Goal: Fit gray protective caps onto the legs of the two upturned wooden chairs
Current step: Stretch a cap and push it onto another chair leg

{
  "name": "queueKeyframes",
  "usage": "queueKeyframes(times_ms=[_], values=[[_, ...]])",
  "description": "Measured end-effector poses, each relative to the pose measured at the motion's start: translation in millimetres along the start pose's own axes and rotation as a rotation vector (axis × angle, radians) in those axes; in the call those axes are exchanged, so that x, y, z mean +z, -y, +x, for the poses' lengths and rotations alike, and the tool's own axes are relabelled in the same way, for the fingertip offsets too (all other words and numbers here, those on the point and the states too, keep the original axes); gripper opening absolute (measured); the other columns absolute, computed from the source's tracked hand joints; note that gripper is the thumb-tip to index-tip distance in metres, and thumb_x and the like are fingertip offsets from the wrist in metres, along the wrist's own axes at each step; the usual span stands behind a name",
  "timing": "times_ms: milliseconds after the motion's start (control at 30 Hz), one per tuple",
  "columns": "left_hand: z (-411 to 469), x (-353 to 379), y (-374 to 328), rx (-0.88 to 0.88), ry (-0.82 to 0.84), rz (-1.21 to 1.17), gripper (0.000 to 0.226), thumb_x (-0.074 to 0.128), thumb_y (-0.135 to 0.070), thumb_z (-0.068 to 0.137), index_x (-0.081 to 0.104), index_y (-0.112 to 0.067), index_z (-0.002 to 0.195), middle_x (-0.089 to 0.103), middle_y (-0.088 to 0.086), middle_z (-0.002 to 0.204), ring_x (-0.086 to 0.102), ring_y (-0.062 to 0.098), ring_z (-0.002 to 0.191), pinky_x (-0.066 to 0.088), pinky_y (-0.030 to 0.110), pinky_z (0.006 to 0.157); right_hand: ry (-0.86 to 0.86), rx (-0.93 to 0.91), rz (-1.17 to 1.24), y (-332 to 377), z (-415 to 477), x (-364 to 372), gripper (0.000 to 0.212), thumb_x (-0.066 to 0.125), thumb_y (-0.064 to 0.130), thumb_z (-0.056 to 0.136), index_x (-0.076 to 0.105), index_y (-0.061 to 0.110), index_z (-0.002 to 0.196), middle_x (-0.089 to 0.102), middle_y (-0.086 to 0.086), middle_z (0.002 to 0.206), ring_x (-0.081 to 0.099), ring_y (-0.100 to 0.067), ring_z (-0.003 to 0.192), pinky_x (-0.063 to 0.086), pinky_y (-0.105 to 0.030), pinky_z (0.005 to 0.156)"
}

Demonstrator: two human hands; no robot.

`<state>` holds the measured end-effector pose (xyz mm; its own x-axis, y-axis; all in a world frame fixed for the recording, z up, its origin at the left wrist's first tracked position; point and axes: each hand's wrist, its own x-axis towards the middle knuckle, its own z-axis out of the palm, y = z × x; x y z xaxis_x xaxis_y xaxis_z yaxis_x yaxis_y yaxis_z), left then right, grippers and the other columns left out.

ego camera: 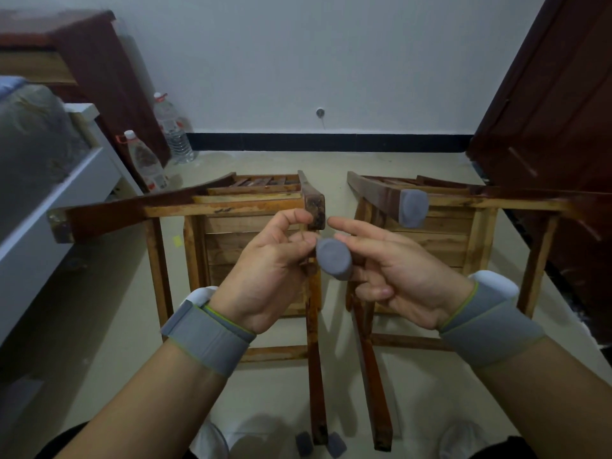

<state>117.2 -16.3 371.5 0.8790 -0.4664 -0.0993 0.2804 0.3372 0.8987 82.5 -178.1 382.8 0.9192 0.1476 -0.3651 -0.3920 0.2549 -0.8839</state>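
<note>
1. Two upturned wooden chairs sit side by side on the floor, the left chair and the right chair.
2. The right hand holds a gray cap between thumb and fingers, index finger stretched out.
3. The left hand pinches the cap's edge, just below a bare leg end of the left chair.
4. Another cap already covers a leg of the right chair.
5. Two loose caps lie on the floor nearby.

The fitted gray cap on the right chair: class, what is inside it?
The fitted gray cap covers the end of one leg of the right chair. The leg's dark wood emerges behind it; the tip itself is hidden.
</note>
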Motion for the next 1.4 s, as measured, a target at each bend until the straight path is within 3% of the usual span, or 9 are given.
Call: queueKeyframes(times_ms=[167,300,433,500,600,700,800,1100,1400], values=[[-2,3,4,-0.042,-0.021,-0.003,0.028,0.044,-0.001,0.089,0.048,-0.014,0.113,0.056,0.018,0.094,0.047,0.024,0.083,0.034,0.033,0.067,0.000,-0.064,0.117,-3,2,-3,0.047,0.056,0.016,0.089,0.051,0.020,0.136,0.071,-0.002,0.092,0.054,-0.006,0.060,0.026,-0.019,0.043],[-1,3,10,-0.073,-0.017,-0.087,0.025,0.045,-0.001,0.089,0.048,-0.014,0.111,0.052,0.020,0.103,0.048,0.024,0.084,0.037,0.031,0.066,-0.060,-0.080,0.161,-7,4,-1,0.048,0.053,0.012,0.093,0.046,0.021,0.139,0.067,-0.008,0.102,0.053,-0.009,0.062,0.027,-0.019,0.042],[4,-2,5,-0.055,-0.031,-0.174,0.028,0.051,-0.004,0.082,0.048,-0.014,0.108,0.057,0.014,0.089,0.054,0.025,0.085,0.044,0.034,0.073,-0.114,-0.113,0.061,-12,7,6,0.049,0.051,0.012,0.096,0.040,0.025,0.142,0.063,-0.012,0.115,0.056,-0.014,0.074,0.028,-0.022,0.046],[4,-2,3,-0.077,-0.038,-0.222,0.022,0.047,-0.002,0.086,0.049,-0.014,0.105,0.056,0.012,0.085,0.056,0.022,0.078,0.048,0.029,0.065,-0.139,-0.138,0.000,-16,10,8,0.049,0.051,0.014,0.096,0.039,0.026,0.142,0.063,-0.010,0.113,0.057,-0.007,0.067,0.029,-0.023,0.048],[4,-2,3,-0.121,-0.072,-0.222,0.019,0.039,0.000,0.092,0.047,-0.011,0.106,0.051,0.013,0.086,0.045,0.018,0.067,0.037,0.023,0.050,-0.167,-0.183,-0.038,-19,16,8,0.050,0.053,0.014,0.096,0.040,0.027,0.142,0.066,-0.001,0.092,0.055,-0.003,0.058,0.029,-0.023,0.048],[3,1,3,-0.159,-0.117,-0.134,0.020,0.038,0.001,0.094,0.046,-0.010,0.109,0.049,0.015,0.086,0.040,0.017,0.061,0.030,0.024,0.048,-0.176,-0.229,-0.039,-18,19,6,0.051,0.054,0.014,0.096,0.039,0.025,0.143,0.061,0.008,0.064,0.052,-0.003,0.057,0.031,-0.021,0.048],[3,2,5,-0.190,-0.124,-0.006,0.024,0.040,-0.002,0.096,0.046,-0.006,0.119,0.049,0.020,0.097,0.041,0.018,0.062,0.028,0.028,0.052,-0.156,-0.270,0.007,-14,18,6,0.050,0.050,0.009,0.097,0.037,0.024,0.144,0.057,0.011,0.055,0.056,0.002,0.052,0.040,-0.012,0.045],[2,-7,4,-0.161,-0.060,0.245,0.040,0.057,-0.016,0.087,0.045,-0.026,0.124,0.055,0.032,0.126,0.055,0.034,0.095,0.037,0.039,0.064,-0.146,-0.309,-0.006,-10,22,3,0.047,0.046,0.007,0.098,0.040,0.027,0.140,0.054,0.008,0.056,0.054,-0.001,0.051,0.039,-0.014,0.044],[-6,-11,-6,-0.117,-0.005,0.364,0.041,0.055,-0.014,0.092,0.041,-0.033,0.126,0.053,0.034,0.116,0.050,0.030,0.086,0.041,0.033,0.063,-0.133,-0.334,-0.035,-10,21,-2,0.045,0.047,0.009,0.098,0.041,0.027,0.139,0.051,0.001,0.064,0.046,-0.009,0.058,0.036,-0.023,0.048]])
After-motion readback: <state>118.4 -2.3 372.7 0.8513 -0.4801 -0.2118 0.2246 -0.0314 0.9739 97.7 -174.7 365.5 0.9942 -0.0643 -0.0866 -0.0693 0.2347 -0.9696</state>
